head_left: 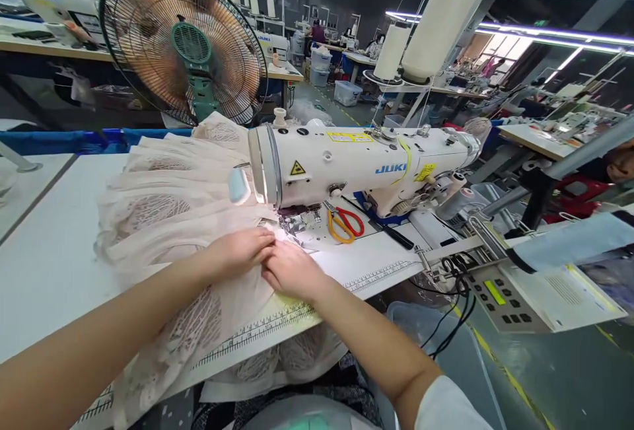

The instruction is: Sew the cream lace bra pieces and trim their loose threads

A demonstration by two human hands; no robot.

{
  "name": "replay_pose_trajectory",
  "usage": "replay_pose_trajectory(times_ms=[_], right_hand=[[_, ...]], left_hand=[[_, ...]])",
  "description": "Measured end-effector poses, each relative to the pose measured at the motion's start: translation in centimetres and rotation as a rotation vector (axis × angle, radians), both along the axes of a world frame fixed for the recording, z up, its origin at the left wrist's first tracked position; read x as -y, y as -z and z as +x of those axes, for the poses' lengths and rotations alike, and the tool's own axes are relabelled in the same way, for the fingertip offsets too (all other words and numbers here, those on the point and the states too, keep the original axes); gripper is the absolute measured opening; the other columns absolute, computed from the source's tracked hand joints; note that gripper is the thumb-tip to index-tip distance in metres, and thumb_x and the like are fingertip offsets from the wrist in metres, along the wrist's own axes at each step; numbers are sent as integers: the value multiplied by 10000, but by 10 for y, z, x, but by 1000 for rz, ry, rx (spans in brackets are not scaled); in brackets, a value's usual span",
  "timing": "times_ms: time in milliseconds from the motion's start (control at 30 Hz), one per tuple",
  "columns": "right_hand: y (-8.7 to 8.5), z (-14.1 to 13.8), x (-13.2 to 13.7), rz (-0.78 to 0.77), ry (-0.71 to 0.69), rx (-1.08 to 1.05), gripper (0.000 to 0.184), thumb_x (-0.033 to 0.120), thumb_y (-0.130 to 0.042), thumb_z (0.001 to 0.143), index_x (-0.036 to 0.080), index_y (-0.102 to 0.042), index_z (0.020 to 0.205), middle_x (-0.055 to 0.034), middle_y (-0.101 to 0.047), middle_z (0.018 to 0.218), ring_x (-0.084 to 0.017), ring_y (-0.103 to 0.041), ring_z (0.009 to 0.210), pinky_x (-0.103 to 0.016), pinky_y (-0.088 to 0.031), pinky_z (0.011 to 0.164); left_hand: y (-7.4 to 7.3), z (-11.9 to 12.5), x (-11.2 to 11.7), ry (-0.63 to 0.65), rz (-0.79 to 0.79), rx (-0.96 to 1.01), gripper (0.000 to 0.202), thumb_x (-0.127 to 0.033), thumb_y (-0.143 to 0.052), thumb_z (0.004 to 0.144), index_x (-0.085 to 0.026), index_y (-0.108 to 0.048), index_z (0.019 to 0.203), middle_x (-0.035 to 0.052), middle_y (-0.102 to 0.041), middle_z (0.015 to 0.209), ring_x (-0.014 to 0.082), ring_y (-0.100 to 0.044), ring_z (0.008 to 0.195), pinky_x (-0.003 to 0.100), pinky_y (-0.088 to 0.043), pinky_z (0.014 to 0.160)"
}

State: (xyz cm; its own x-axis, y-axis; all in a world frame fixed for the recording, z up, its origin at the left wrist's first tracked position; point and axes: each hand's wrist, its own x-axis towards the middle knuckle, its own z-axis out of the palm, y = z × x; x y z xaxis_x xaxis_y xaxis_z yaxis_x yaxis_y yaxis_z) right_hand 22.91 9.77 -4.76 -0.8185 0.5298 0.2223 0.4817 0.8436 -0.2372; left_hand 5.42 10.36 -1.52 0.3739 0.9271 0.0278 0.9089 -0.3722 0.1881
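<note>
A pale pink lace-and-mesh fabric [168, 218] lies bunched on the white sewing table [44, 258] and hangs over its front edge. My left hand [240, 251] rests on the fabric with its fingers pressed together, just in front of the needle area. My right hand [292, 271] lies beside it, fingers curled down on the same fabric, the two hands touching. A white JUKI sewing machine [356, 162] stands right behind them, its presser foot [292, 218] close to my fingertips.
Orange-and-red scissors [344, 224] lie under the machine arm. A green standing fan [183, 47] is behind the fabric. Two large white thread cones [436, 20] stand at the back right. A grey control panel [500, 294] sits at right. A ruler strip [277, 324] runs along the table's front edge.
</note>
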Motion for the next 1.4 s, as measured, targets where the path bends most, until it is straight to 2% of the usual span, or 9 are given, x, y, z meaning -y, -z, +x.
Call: replay_pose_trajectory(times_ms=[67, 133, 233, 367, 533, 767, 1033, 1267, 1400], right_hand=[[1, 0, 0, -18, 30, -8, 270, 287, -546, 896, 115, -619, 1092, -149, -592, 1261, -236, -477, 1255, -412, -362, 1089], [3, 3, 1, -21, 36, -34, 258, 275, -544, 894, 108, -626, 1073, -154, -588, 1272, -234, -469, 1269, -402, -357, 1097], [8, 14, 5, -15, 37, -95, 273, 256, -529, 891, 112, -615, 1106, -144, -597, 1271, -227, -477, 1269, -388, -371, 1089], [17, 29, 12, 7, 91, -183, 256, 245, -502, 886, 131, -624, 1081, -140, -625, 1227, -238, -515, 1229, -409, -396, 1060], [22, 33, 14, 50, 133, -276, 236, 241, -491, 882, 140, -642, 1032, -122, -663, 1160, -244, -535, 1192, -412, -423, 1019], [22, 32, 12, 60, 131, -273, 209, 242, -473, 887, 170, -650, 970, -114, -682, 1083, -228, -577, 1088, -400, -458, 950], [23, 32, 11, 49, 160, -298, 203, 229, -475, 874, 171, -653, 953, -99, -693, 1057, -221, -585, 1056, -386, -460, 931], [23, 32, 11, 51, 155, -310, 190, 239, -500, 865, 166, -656, 945, -93, -696, 1053, -221, -595, 1037, -378, -461, 916], [22, 32, 11, 50, 163, -301, 194, 241, -502, 865, 173, -660, 955, -88, -697, 1064, -223, -592, 1051, -379, -455, 928]], left_hand=[[6, 0, 10, 67, -37, 5, 438, -404, -388, 893, -192, -611, 1205, 75, -618, 1296, 197, -564, 1185, 289, -435, 1012], [12, -1, 11, 90, -51, 9, 509, -423, -319, 918, -157, -554, 1282, 107, -559, 1362, 211, -513, 1251, 330, -398, 1060], [18, -3, 6, 104, -45, 14, 513, -421, -300, 929, -152, -553, 1286, 123, -532, 1384, 225, -489, 1276, 368, -378, 1081], [23, -5, 0, 117, -21, 5, 455, -379, -333, 927, -188, -565, 1268, 100, -520, 1401, 217, -474, 1288, 374, -359, 1095], [19, -1, 0, 123, -3, -19, 441, -349, -317, 932, -162, -581, 1231, 126, -536, 1374, 236, -503, 1245, 371, -407, 1045], [12, 5, 1, 120, 23, -47, 425, -343, -324, 928, -137, -600, 1179, 152, -605, 1238, 262, -567, 1118, 377, -471, 946], [16, 2, -3, 125, 31, -66, 426, -353, -315, 933, -168, -592, 1199, 127, -588, 1297, 258, -530, 1196, 386, -432, 1007], [12, 3, -4, 133, 7, -84, 455, -353, -294, 937, -128, -583, 1207, 160, -586, 1292, 276, -533, 1194, 402, -426, 1008], [12, 3, -4, 142, 17, -104, 437, -353, -295, 942, -162, -585, 1208, 135, -589, 1299, 261, -534, 1194, 390, -418, 1014]])
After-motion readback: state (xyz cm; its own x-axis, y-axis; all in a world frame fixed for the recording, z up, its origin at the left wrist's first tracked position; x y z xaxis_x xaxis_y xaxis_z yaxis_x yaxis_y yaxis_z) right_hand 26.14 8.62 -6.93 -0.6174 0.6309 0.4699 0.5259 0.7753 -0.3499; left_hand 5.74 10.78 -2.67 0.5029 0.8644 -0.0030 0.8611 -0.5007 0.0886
